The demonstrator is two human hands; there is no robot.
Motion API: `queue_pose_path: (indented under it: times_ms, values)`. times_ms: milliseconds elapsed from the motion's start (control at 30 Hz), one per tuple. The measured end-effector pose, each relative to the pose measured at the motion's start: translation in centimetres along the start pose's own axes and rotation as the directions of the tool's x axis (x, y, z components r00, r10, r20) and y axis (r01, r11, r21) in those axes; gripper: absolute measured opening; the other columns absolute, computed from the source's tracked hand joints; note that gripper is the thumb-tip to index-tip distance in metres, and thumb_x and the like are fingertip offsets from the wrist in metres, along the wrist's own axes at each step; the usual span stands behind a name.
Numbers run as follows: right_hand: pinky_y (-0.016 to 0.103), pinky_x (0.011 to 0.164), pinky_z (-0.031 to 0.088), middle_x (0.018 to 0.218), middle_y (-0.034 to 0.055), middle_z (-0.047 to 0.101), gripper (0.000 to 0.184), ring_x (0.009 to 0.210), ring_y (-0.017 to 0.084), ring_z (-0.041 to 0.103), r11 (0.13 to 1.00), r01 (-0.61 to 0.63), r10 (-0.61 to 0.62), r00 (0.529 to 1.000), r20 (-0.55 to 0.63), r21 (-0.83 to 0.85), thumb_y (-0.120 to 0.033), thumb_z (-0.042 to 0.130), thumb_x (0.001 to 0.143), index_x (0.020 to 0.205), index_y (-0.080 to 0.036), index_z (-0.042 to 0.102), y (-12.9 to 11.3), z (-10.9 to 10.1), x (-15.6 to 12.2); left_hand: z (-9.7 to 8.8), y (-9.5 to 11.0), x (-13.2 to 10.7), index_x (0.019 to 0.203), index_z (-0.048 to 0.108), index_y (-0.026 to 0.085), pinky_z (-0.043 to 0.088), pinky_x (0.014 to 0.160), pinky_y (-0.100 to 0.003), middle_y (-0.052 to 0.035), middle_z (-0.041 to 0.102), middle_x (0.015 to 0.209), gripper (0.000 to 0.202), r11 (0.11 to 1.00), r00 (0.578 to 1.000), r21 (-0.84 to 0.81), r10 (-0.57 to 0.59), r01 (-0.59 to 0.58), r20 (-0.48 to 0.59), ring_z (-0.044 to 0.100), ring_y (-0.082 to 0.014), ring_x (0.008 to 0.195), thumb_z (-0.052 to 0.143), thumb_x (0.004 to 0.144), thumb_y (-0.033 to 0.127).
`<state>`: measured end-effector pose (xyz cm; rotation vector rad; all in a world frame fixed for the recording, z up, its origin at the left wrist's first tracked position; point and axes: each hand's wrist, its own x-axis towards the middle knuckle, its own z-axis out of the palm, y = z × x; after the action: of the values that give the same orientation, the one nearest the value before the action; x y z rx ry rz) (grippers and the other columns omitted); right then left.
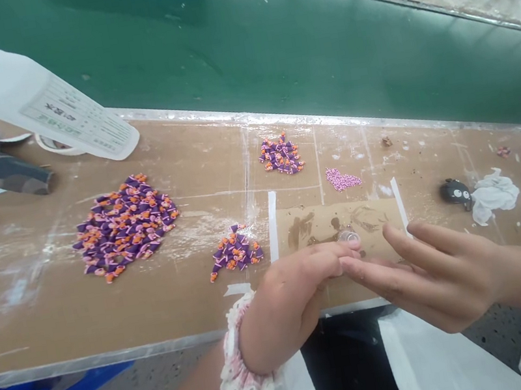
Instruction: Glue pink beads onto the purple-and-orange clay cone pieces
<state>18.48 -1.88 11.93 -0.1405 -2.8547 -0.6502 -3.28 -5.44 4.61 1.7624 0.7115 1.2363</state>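
Note:
My left hand [298, 281], with a pink and white lacy band at its wrist, reaches across to the right. Its fingers are stretched out, and their tips meet the fingertips of my right hand [431, 273]. The right hand is open, its fingers long and partly spread. Whether something small lies between the touching fingers is hidden. Just beyond the left fingertips is a small clear round piece [347, 236], on a brown sheet [288, 217] with dark wet smears. White tape strips [273, 226] run along the sheet's sides.
Small purple, orange and pink pieces lie in a large pile [127, 226] and two smaller ones, [236, 251] near and another pile [280, 154] farther back. Pink grains [342, 179] lie beyond the sheet. A white bottle [37, 98], black figure [454, 192] and crumpled tissue [494, 194] are around.

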Motion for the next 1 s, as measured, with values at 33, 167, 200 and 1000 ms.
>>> queue_pose_path:
  times_ms: [33,167,200,1000]
  values:
    - [0.032,0.049,0.042,0.125,0.0085,0.065,0.006,0.073,0.018,0.063,1.000,-0.004,0.004,1.000,-0.004,0.008,-0.013,0.068,0.077,0.079,-0.018,0.072,0.0,0.0,0.1,0.0,0.0,0.0,0.115,0.052,0.021,0.057,0.093,-0.029,-0.0107,0.070,0.121,0.039,1.000,1.000,0.002,-0.004,0.004,0.001,0.066,-0.0176,0.113,0.039,0.090,-0.006]
    - [0.032,0.048,0.042,0.122,0.0103,0.066,0.008,0.074,0.019,0.063,0.999,-0.014,0.015,1.000,-0.018,0.050,-0.014,0.065,0.079,0.079,-0.017,0.072,0.1,0.1,0.3,0.0,0.0,0.1,0.116,0.051,0.021,0.057,0.092,-0.026,-0.0103,0.070,0.120,0.039,1.000,1.000,-0.007,-0.023,0.023,-0.001,0.067,-0.0157,0.112,0.040,0.089,-0.006]
    - [0.032,0.048,0.042,0.121,0.0105,0.066,0.008,0.074,0.020,0.063,0.998,-0.017,0.018,1.000,-0.018,0.061,-0.014,0.064,0.079,0.078,-0.017,0.072,0.0,0.1,0.3,0.0,0.0,0.1,0.115,0.052,0.020,0.056,0.092,-0.025,-0.0100,0.070,0.119,0.039,0.999,1.000,-0.010,-0.030,0.030,-0.001,0.067,-0.0153,0.112,0.040,0.090,-0.006]
    - [0.031,0.050,0.043,0.150,0.0065,0.043,0.024,0.080,0.019,0.057,0.930,-0.140,0.166,0.985,-0.049,0.339,-0.014,0.064,0.080,0.102,-0.017,0.073,-0.3,1.6,0.1,0.5,-1.0,-0.5,0.107,0.045,0.022,0.057,0.092,-0.033,-0.0092,0.068,0.119,0.028,0.966,0.993,-0.258,-0.002,-0.028,-0.114,0.067,-0.0202,0.112,0.038,0.093,-0.002]
